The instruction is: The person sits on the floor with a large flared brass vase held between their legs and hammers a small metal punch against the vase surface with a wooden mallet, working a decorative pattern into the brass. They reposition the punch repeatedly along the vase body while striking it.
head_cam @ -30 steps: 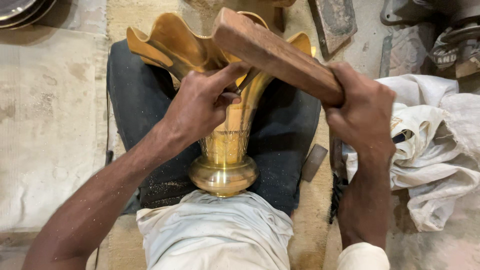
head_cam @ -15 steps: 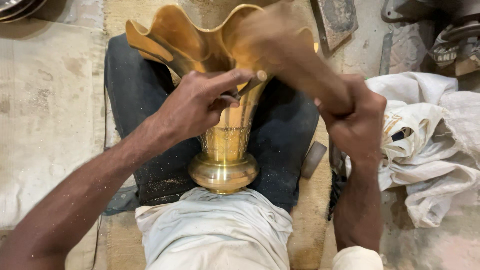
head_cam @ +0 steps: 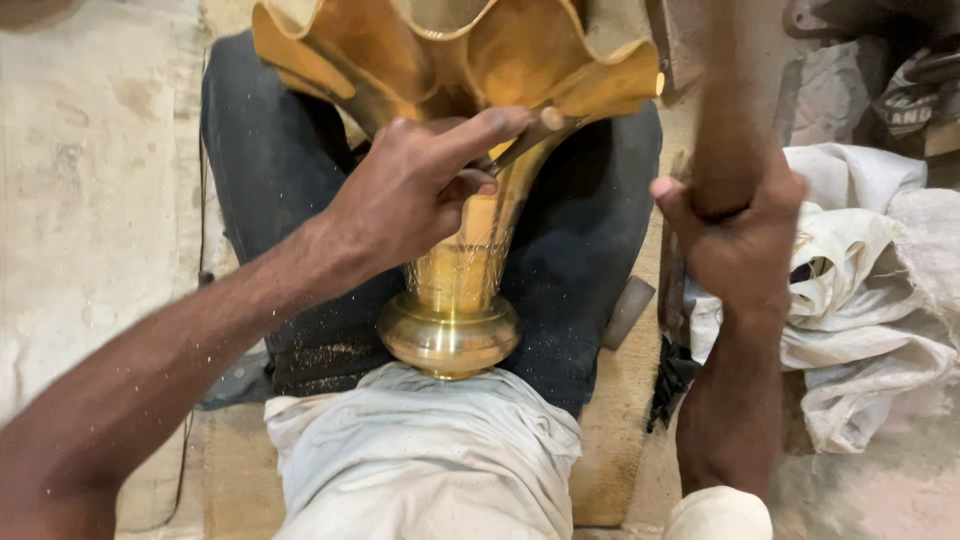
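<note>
Brass vase [head_cam: 455, 270] lies across my lap, between my legs in dark trousers [head_cam: 270, 190]. Base knob points at my belly and rests against the bunched pale cloth [head_cam: 420, 450] at my waist; flared mouth faces away from me. Rim is wavy and fluted, deep scallops, dull gold inside. Neck narrows to a band of fine engraved texture just above the rounded, polished foot. Metal dust is speckled over the trousers.

My left hand [head_cam: 420, 190] is on the neck just below the flare, fingers curled round a thin rod-like tool [head_cam: 525, 140] whose tip sits against the underside of the rim. Index finger stretched along it, thumb tucked under.

My right hand [head_cam: 735, 235] is closed in a fist round the wooden block [head_cam: 725, 100], held upright beside the vase, right of the rim and not touching it. Block is motion-blurred.

Versus one second ago: block was laid diagonally over the rim, near contact with the flare. Half a second ago it was blurred over the right lobe. Now it is clear of the vase and raised vertical. Left hand's grip and spot on the neck are unchanged, vase is in the same place on my lap.

Crumpled white rags [head_cam: 870, 330] lie on the floor right of my right arm.
</note>
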Demonstrator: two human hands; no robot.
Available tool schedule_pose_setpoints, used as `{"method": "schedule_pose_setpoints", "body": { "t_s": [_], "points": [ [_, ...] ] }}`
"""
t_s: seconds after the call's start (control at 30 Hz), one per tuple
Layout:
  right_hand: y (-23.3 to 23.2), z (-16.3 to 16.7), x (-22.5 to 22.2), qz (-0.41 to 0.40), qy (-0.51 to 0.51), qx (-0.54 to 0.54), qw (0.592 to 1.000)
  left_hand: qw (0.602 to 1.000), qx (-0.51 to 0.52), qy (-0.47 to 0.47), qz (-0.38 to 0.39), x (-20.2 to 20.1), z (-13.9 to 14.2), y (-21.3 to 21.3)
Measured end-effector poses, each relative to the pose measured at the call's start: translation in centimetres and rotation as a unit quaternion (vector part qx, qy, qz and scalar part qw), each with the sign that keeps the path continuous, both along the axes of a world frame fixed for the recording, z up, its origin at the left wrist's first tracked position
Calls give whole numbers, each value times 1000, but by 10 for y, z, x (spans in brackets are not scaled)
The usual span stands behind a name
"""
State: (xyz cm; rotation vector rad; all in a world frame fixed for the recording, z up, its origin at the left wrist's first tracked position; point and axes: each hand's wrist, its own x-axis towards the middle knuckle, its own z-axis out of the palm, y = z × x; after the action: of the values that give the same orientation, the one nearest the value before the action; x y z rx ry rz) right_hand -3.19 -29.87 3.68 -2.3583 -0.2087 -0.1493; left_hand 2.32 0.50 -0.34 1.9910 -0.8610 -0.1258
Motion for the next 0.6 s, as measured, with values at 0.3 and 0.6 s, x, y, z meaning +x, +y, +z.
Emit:
{"method": "schedule_pose_setpoints", "body": {
  "t_s": [0.3, 0.6],
  "points": [
    [8, 1, -15, -55, 13, -83, 995, 999, 24, -11, -28, 4, 0, -1],
    [5, -18, -42, -83, 36, 19, 996, 996, 25, -18, -86, 10, 3, 8]
  ]
}}
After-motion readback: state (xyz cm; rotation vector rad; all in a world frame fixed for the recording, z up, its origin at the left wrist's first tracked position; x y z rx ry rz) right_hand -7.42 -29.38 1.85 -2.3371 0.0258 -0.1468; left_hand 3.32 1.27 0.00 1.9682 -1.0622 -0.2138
